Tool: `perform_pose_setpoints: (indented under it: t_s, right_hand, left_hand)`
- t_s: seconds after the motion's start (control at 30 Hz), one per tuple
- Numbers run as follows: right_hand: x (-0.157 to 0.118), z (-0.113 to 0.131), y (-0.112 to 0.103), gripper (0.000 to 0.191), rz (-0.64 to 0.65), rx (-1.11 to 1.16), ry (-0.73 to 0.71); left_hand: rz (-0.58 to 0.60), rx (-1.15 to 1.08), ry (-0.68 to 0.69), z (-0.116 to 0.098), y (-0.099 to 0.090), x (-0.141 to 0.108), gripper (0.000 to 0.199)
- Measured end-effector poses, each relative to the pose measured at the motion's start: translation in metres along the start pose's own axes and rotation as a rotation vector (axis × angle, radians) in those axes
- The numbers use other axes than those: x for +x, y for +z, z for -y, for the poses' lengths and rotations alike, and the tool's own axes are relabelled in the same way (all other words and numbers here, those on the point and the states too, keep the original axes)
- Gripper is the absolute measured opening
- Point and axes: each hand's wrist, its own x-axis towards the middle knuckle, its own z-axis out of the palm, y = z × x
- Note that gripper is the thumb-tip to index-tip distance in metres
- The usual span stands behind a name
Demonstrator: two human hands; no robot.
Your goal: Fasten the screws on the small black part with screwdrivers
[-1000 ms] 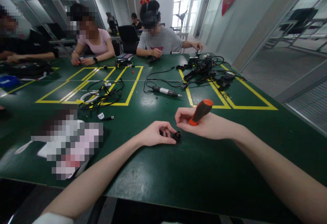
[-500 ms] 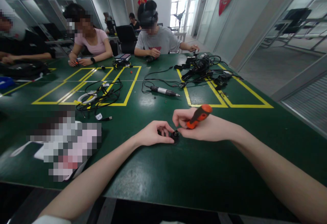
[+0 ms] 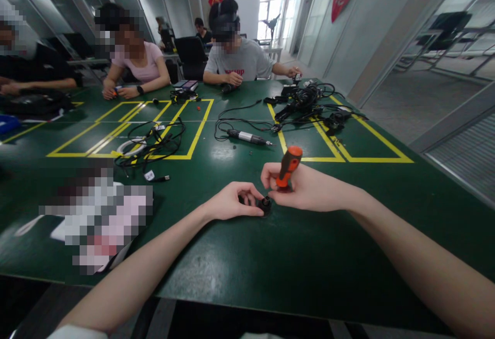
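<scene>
Now, in the middle of the frame, your left hand pinches a small black part. Your right hand grips an orange screwdriver just beside it.

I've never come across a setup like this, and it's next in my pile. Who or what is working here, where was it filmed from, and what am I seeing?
There is no machine: these are a person's bare hands, seen from one camera worn on that person's head, looking forward and down. The left hand has its thumb and fingers about a small black part on the green table. The right hand grips an orange-and-dark screwdriver; its tip is hard to make out. Farther off lie a corded electric screwdriver, a coil with a white cable and a tangle of black cables, among yellow tape lines. Other people sit across the table. Pixelation hides details at the left.
</scene>
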Motion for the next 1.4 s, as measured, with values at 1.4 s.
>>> perform_pose_setpoints:
  t_s: [1.4]
  right_hand:
    - [-0.001, 0.009, -0.003, 0.003, -0.049, -0.086, -0.044]
  left_hand:
    - [-0.002, -0.009, 0.002, 0.004, -0.001, -0.001, 0.036]
